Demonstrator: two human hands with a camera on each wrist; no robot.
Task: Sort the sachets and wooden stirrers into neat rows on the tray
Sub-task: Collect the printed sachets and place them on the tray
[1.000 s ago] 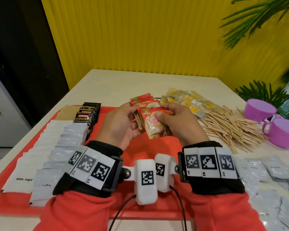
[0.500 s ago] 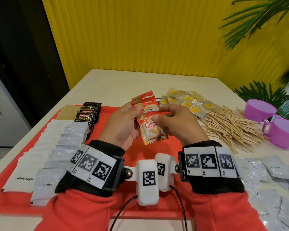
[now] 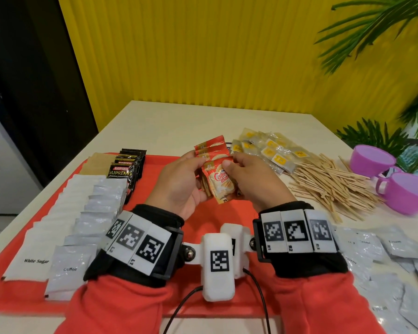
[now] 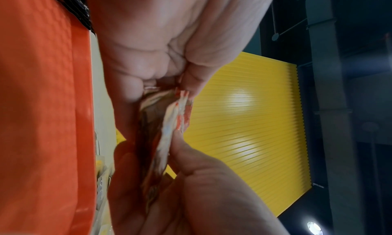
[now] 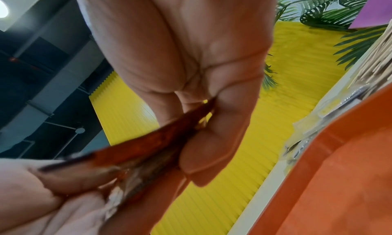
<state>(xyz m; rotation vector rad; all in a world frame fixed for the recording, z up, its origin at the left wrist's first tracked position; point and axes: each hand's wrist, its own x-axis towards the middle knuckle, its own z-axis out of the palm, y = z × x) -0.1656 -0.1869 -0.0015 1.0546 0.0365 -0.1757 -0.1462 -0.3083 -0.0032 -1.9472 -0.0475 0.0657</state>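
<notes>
Creamer sachets (image 3: 219, 179), fanned stack: held above the red tray (image 3: 152, 162), left hand (image 3: 179, 186) gripping the stack, right hand (image 3: 253, 182) pinching the front sachet. Tray, left side: white sugar sachets (image 3: 58, 213), coffee sachets (image 3: 94, 213) in rows. Table, right: wooden stirrers (image 3: 328, 189) piled loose

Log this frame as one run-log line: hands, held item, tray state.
left hand: holds Coffee-mate sachets | right hand: pinches front sachet | red tray: sugar, coffee, Kopiko rows laid | wooden stirrers: off-tray, unsorted
</notes>
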